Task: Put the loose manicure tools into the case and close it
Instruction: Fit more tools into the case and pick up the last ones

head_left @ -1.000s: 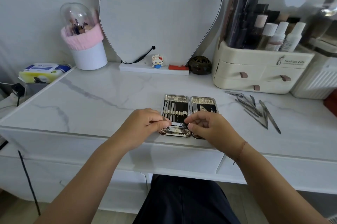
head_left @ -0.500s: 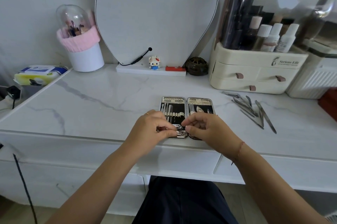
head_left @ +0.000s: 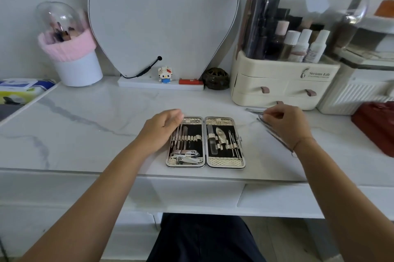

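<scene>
Slippage is my main worry. The loose slim steel manicure tools [head_left: 273, 132] lie fanned on the white marble-patterned tabletop [head_left: 85, 133], to the right of the case and just in front of the cream cosmetics organiser with the clear domed lid [head_left: 283, 84]. My right hand [head_left: 284, 126] is down over them with its fingers curled and the fingertips [head_left: 266, 115] at the far ends of the shafts. I cannot tell whether I have 1 pinched or am only touching it. Polished metal on a smooth top could skid away, or 2 overlapping shafts could lift together and 1 drop. Some ends look pointed, so a careless pinch could prick me.

The open gold-textured metal case with black lining [head_left: 225, 161] lies flat near the table's front edge. My left hand [head_left: 163, 128] rests loosely open on its far left corner, holding nothing. If that hand lifts off, I judge the case could slide while I thread a tool under a loop. A tool left proud of its loop could also stop the halves closing.

Counts: 1 case, 2 halves. Left half: 2 nail clippers [head_left: 185, 158] at the near end, roughly 4 slim tools above, several loops empty. Right half: 1 clear file, 1 leaf-shaped piece, about 3 thin picks. Loose: at least 3 shafts show, and my hand hides the rest.
</scene>
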